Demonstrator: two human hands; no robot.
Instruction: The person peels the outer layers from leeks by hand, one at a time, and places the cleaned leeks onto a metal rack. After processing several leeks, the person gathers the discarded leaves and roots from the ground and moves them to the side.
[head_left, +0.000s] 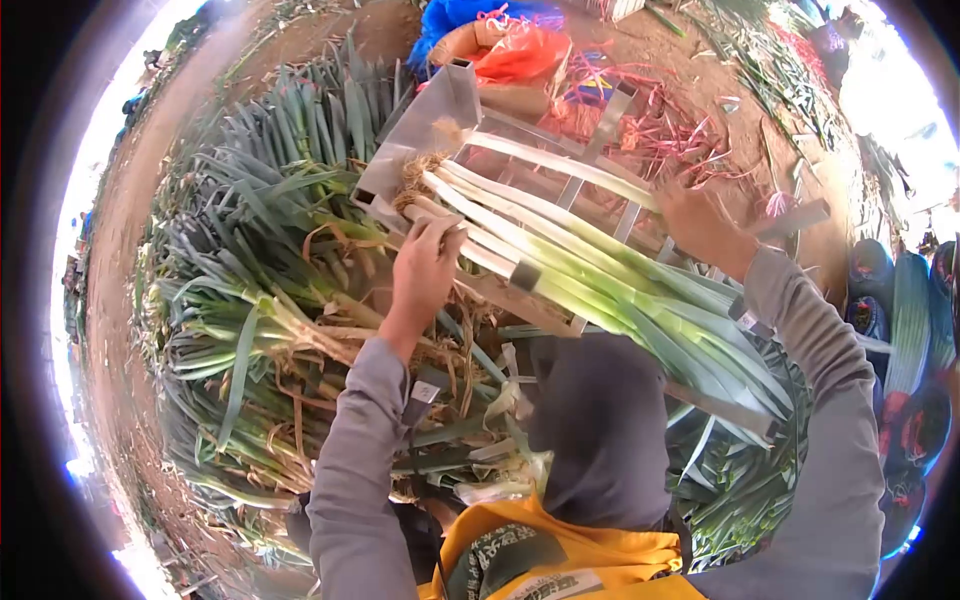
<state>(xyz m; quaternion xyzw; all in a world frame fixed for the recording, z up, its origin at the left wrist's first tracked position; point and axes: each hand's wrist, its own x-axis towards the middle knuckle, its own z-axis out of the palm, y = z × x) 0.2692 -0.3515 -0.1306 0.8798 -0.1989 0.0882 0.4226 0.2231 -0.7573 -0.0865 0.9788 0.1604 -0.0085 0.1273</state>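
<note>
A row of leeks (560, 270) lies across a metal rack (600, 140), white root ends at the upper left and green leaves at the lower right. My right hand (700, 228) is closed around the upper part of a single leek (560, 165), held a little apart from the others along their far side. Its roots point toward the rack's metal end plate (430, 125). My left hand (425, 265) is closed at the root end of the nearest leek in the row, fingers bent over its white stem.
A large heap of leeks (270, 220) with dry outer leaves lies left of the rack. Beyond it are red plastic strings (660, 140) and a blue and orange bag (500, 50). Bundled leeks (908, 320) stand at the far right. Cut leaves (740, 500) lie at the lower right.
</note>
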